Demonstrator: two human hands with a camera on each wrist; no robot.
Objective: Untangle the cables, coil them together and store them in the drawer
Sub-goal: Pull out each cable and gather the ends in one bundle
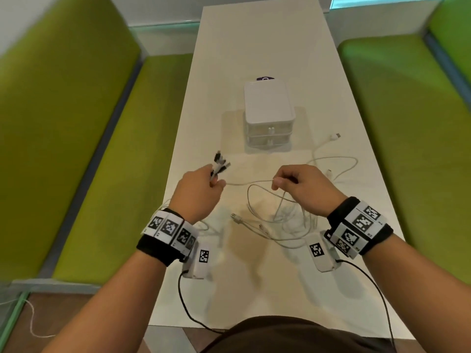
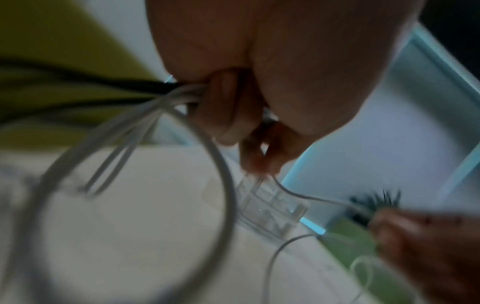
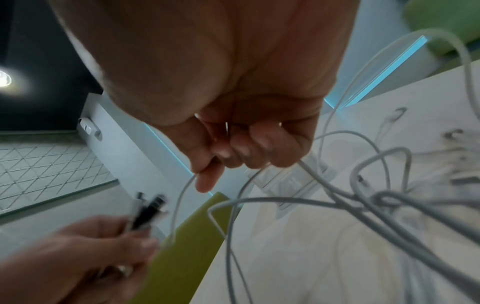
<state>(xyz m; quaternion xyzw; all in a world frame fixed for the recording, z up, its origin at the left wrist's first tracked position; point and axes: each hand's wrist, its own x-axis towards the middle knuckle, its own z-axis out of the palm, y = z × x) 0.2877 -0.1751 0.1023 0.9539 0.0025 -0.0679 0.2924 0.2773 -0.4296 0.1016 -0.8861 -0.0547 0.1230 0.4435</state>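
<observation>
The left hand (image 1: 197, 192) grips a bunch of black-tipped plug ends (image 1: 219, 164); the right hand (image 1: 303, 186) pinches thin white tangled cables (image 1: 275, 217) above the white desk's (image 1: 267, 42) near edge.

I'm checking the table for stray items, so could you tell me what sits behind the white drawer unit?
Behind the drawer unit, only the edge of a dark purple object with a pale mark peeks over its top. The unit hides the rest, so I cannot tell what it is.

Open tabletop (image 1: 267, 42) is left beyond the drawer unit (image 1: 269, 115), which stands mid-table. The near-right approach to its front is obstructed by loose white cables (image 1: 285, 220). Passage on both sides is bounded by green benches (image 1: 407, 128).
</observation>
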